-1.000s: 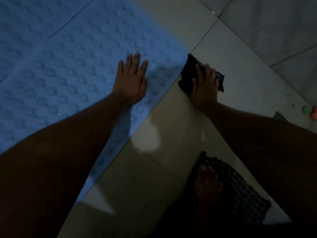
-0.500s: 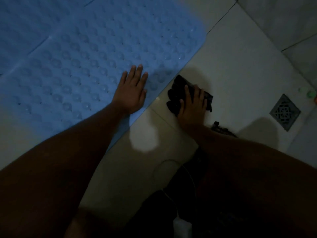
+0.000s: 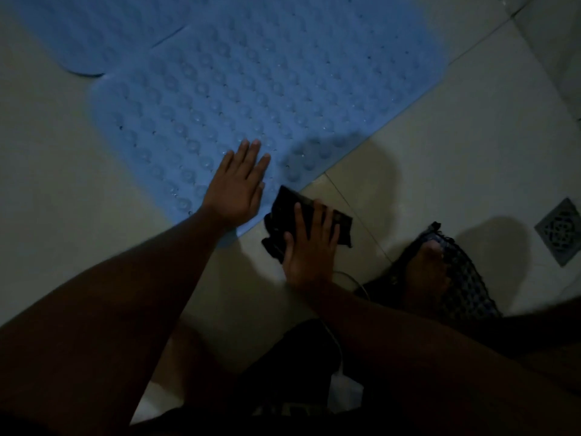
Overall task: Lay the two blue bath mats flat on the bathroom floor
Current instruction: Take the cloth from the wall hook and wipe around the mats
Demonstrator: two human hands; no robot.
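Note:
A blue bath mat (image 3: 267,89) with round bumps lies flat on the pale tiled floor. A second blue mat (image 3: 94,33) lies beside it at the upper left, their edges meeting. My left hand (image 3: 235,187) rests palm down, fingers spread, on the near edge of the first mat. My right hand (image 3: 309,243) presses flat on a dark folded cloth (image 3: 284,215) on the tile just off that mat's edge.
A square floor drain (image 3: 559,231) sits at the right. My foot (image 3: 424,275) stands on a dark mesh slipper (image 3: 465,284) below it. A white cable (image 3: 338,357) hangs near my body. Tiled wall rises at the upper right.
The view has shifted so the mats sit higher and further away. Both hands have slid toward me along the mat's edge, the right one dragging the dark cloth over the tile.

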